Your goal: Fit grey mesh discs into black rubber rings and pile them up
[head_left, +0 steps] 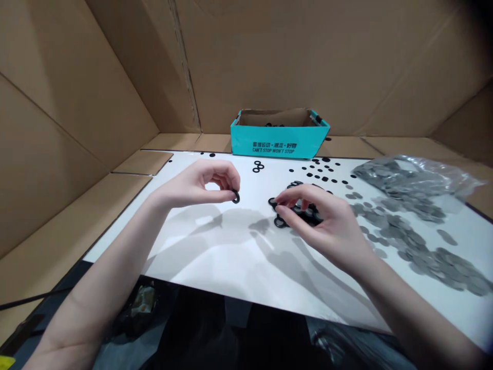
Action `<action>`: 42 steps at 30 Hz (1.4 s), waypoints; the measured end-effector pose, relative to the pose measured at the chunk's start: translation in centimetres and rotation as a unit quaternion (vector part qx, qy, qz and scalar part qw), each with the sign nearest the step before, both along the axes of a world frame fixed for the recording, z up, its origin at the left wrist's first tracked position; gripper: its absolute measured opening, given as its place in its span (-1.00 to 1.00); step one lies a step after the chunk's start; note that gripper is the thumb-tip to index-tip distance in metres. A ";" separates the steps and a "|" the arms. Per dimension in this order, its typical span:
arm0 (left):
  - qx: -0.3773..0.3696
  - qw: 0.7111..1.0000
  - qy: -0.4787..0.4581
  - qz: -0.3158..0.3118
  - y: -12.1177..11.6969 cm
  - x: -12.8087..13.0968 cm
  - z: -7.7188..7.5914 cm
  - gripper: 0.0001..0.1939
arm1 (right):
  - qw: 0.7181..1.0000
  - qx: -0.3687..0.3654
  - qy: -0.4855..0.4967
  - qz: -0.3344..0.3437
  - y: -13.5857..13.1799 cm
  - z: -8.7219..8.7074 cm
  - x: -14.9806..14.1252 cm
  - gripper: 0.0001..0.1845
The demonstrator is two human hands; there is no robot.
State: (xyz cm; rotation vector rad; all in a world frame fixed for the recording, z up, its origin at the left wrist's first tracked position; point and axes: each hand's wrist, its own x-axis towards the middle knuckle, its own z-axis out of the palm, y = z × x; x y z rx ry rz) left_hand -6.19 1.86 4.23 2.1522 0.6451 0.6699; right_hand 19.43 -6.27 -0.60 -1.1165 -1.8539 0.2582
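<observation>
My left hand (204,184) is raised over the white tabletop, pinching a small black ring (236,197) on edge between thumb and fingertips. To the right, my right hand (321,208) has its thumb and forefinger closed at a second black ring (271,202). Under and behind the right hand lies a pile of black rings (280,222), partly covered by its fingers. Farther back, a few loose black rings (257,167) lie together on the table.
A turquoise box (279,140) with black pieces inside stands at the back. Small black discs (318,167) are scattered right of it. Many grey discs (408,236) spread across the right side beside a clear plastic bag (408,177) of them. Cardboard walls (308,56) enclose the table.
</observation>
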 end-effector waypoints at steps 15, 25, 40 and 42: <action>-0.007 0.999 0.001 -0.051 0.2 3.3 -2.9 -0.95 | 0.898 -0.102 -0.185 -0.386 -3.5 -7.2 19.1 -0.80; -0.039 0.998 0.022 -0.039 0.4 3.2 -3.7 -0.87 | 0.893 -0.108 -0.006 -0.437 -2.9 -5.5 17.6 -0.87; -0.065 0.997 0.021 -0.027 0.3 3.6 -4.0 -0.83 | 0.907 -0.050 -0.037 -0.416 -2.2 -5.5 17.4 -0.82; -0.067 0.997 0.017 -0.027 0.2 3.7 -4.0 -0.83 | 0.907 -0.063 -0.008 -0.417 -2.2 -5.2 17.1 -0.82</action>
